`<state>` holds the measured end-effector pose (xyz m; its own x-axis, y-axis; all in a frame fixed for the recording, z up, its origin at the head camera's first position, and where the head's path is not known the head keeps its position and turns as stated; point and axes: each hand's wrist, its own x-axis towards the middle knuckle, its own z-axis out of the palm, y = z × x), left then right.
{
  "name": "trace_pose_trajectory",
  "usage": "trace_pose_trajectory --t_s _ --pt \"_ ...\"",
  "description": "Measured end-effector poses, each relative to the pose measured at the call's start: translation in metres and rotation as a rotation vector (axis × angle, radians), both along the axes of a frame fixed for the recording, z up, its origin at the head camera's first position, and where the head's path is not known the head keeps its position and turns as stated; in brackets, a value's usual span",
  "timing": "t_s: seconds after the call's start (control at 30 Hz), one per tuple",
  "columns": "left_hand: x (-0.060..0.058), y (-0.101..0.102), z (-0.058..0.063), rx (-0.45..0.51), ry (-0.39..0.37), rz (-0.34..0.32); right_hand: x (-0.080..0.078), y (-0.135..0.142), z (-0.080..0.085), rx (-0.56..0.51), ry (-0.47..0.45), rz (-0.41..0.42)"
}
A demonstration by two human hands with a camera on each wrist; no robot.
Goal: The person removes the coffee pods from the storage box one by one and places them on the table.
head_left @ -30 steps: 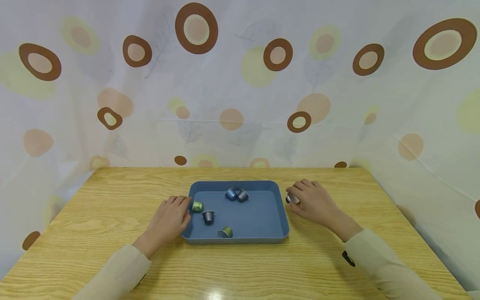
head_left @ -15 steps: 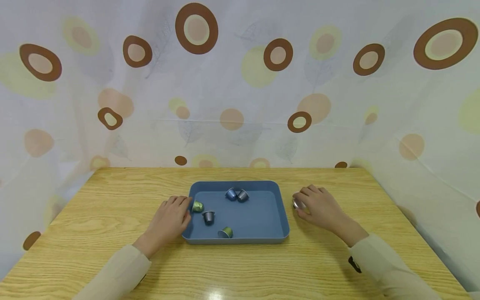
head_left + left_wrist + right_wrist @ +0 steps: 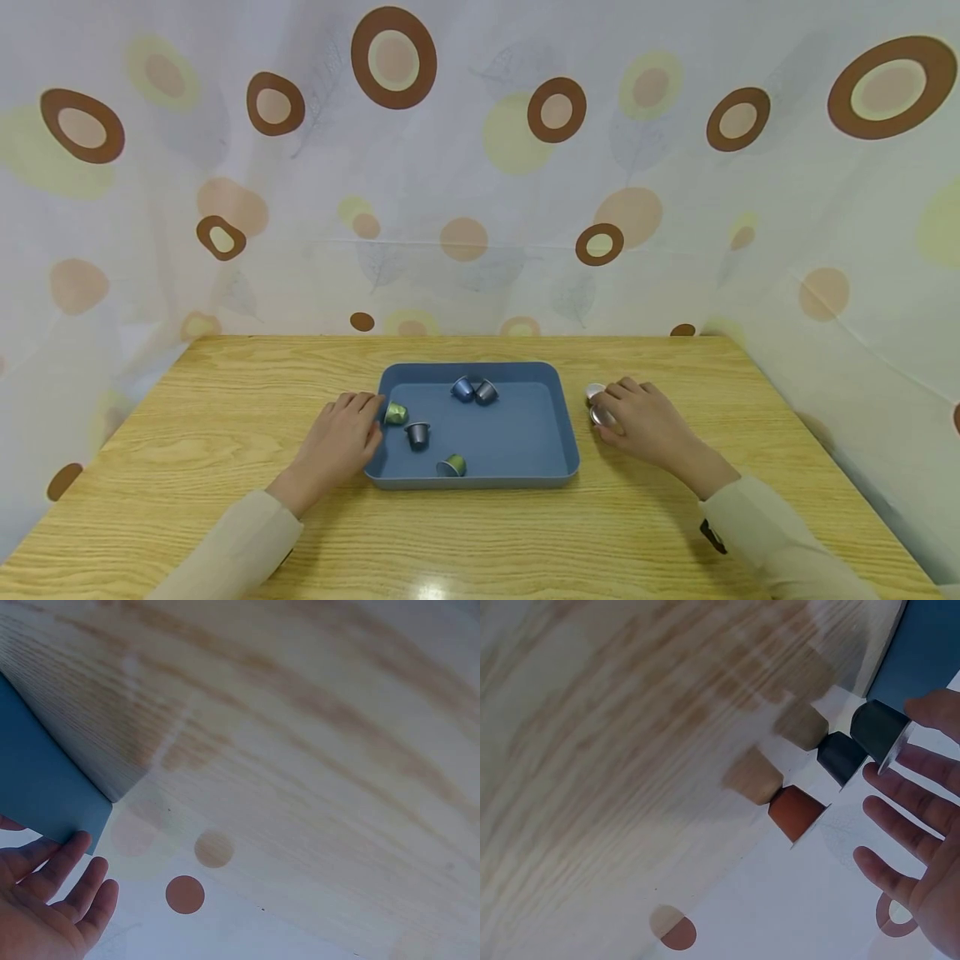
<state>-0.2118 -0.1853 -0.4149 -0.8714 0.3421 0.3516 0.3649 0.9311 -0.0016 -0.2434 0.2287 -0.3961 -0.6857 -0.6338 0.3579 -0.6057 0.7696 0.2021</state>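
Note:
My left hand [image 3: 341, 437] rests its relaxed fingers against the left wall of a blue tray [image 3: 510, 433]; in the left wrist view a fingertip [image 3: 81, 840] touches the tray's edge. On the table right of the tray, my right hand [image 3: 645, 425] pinches a dark coffee capsule [image 3: 877, 729] between thumb and forefinger, its silver lid [image 3: 602, 415] showing in the head view. Close beside it stand a second dark capsule [image 3: 840, 757] and an orange capsule [image 3: 798, 811]. The second dark capsule's lid [image 3: 595, 390] shows behind the fingers; the orange one is hidden in the head view.
Inside the tray lie a blue capsule [image 3: 462, 388] and a grey one [image 3: 486, 392] at the back, a green one [image 3: 395, 413] at the left, a dark grey one [image 3: 417, 434] and another green one [image 3: 452, 465] near the front. Patterned cloth [image 3: 465, 167] surrounds the wooden table [image 3: 480, 542].
My right hand has moved right and toward me, away from the tray's right edge, with a capsule at its fingertips. A second lid has come into view behind it. My left hand stays put.

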Motion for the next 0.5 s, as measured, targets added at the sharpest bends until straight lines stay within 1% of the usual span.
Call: trace_pose_trajectory --t_s 0.5 --pt "0.0013 0.0013 0.0012 0.003 0.003 0.003 -0.0003 0.0023 -0.0049 0.006 -0.021 -0.011"
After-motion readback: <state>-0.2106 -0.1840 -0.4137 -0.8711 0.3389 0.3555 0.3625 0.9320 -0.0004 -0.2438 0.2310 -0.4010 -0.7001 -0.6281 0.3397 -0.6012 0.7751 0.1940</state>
